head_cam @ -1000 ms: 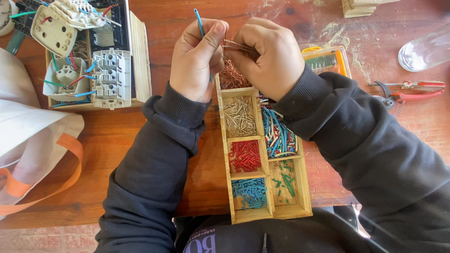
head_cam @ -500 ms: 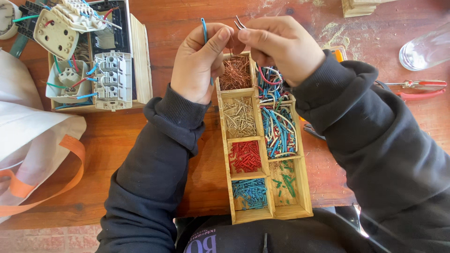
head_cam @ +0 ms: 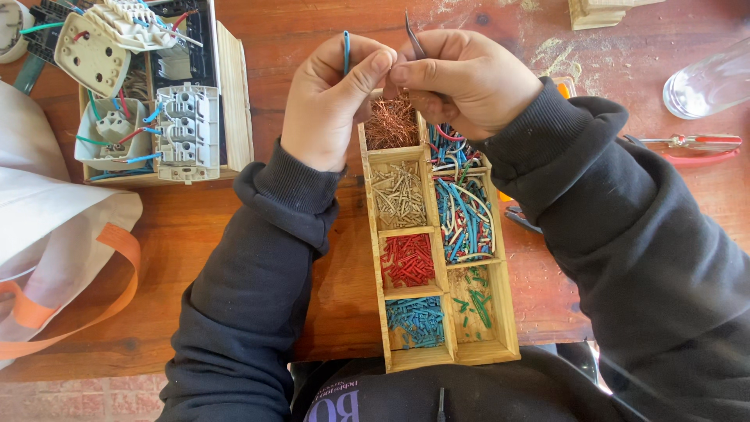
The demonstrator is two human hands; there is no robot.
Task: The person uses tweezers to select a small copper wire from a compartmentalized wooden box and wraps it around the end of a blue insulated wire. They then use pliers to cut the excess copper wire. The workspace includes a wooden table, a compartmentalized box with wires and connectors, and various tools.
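Note:
My left hand (head_cam: 334, 98) pinches a short blue wire (head_cam: 346, 48) that sticks up between thumb and forefinger. Fingertip to fingertip against it, my right hand (head_cam: 461, 78) grips a slim metal tool (head_cam: 413, 35) with a pointed tip. Both hands hover over the far end of a wooden divided tray (head_cam: 372, 227). Its compartments hold bare copper strands (head_cam: 391, 125), pale wire bits (head_cam: 398, 197), red sleeve pieces (head_cam: 408, 259), blue sleeve pieces (head_cam: 416, 320), mixed coloured wires (head_cam: 464, 215) and a few green bits (head_cam: 476, 301).
A wooden box (head_cam: 233, 94) of white electrical sockets with coloured leads stands at the far left. A white bag with orange straps (head_cam: 55, 258) lies at the left. A clear glass (head_cam: 707, 82) and red-handled pliers (head_cam: 691, 148) sit at the right on the wooden table (head_cam: 195, 242).
My hands have lifted slightly off the tray and closed together. The right hand now shows the pointed tool at the blue wire, and the copper compartment is uncovered.

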